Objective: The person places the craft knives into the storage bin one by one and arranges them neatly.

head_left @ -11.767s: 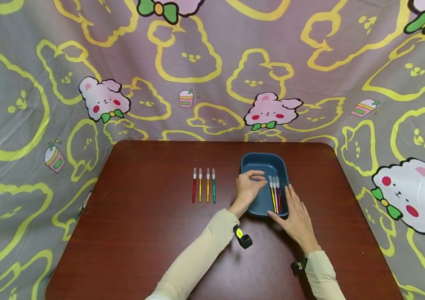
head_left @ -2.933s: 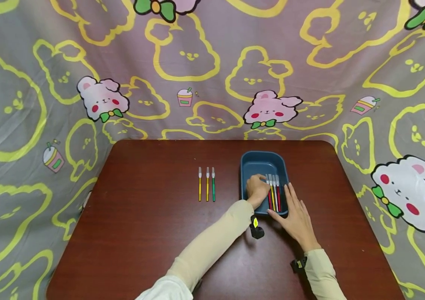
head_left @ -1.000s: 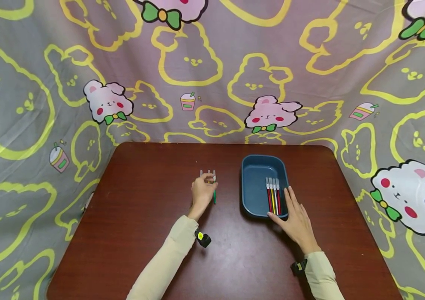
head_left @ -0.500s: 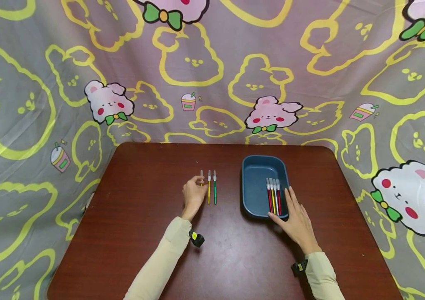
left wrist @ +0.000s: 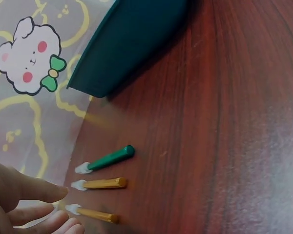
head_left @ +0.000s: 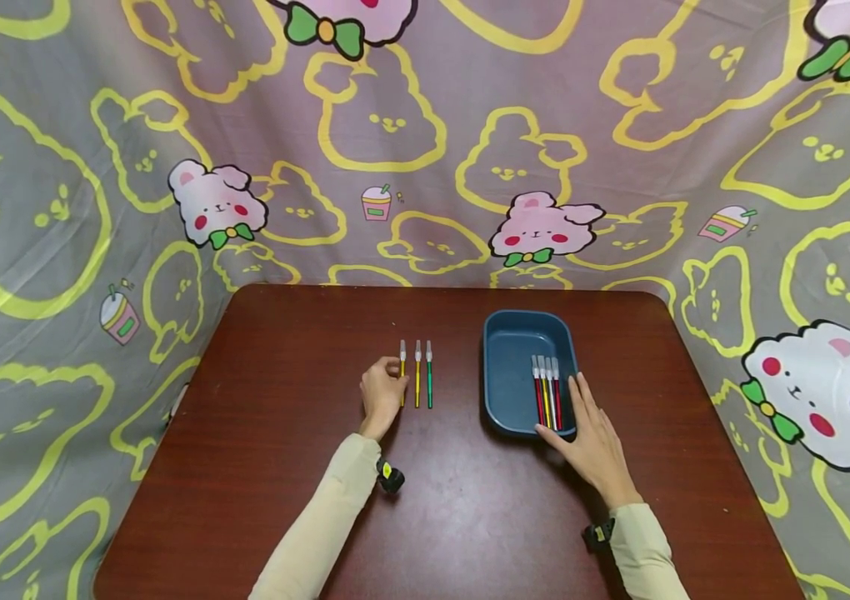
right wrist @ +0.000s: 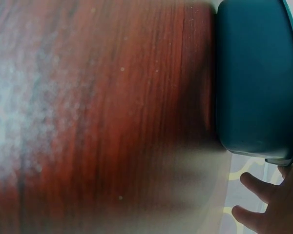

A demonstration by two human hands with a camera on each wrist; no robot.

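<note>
Three slim craft knives with pale caps lie side by side on the table: a left yellow craft knife (head_left: 402, 354), a middle yellow craft knife (head_left: 417, 379) and a green craft knife (head_left: 429, 383). My left hand (head_left: 382, 390) is at the left yellow one, thumb and fingertips overlapping its barrel. In the left wrist view, a gap shows between the fingers (left wrist: 44, 190) and thumb. On the right, my right hand (head_left: 596, 442) rests against the blue tray (head_left: 496, 400), thumb at the near rim, straight fingers along the right side. Several craft knives (head_left: 547, 396) lie inside the tray.
The brown wooden table (head_left: 282, 467) has rounded far corners. A patterned cloth (head_left: 425, 125) hangs behind it and along both sides. Each wrist carries a small black camera, such as the left wrist camera (head_left: 391, 477).
Earlier, a red craft knife went from the table row into the tray. Since then my left hand has left the tray and moved left to the leftmost yellow craft knife. My right hand stayed put.
</note>
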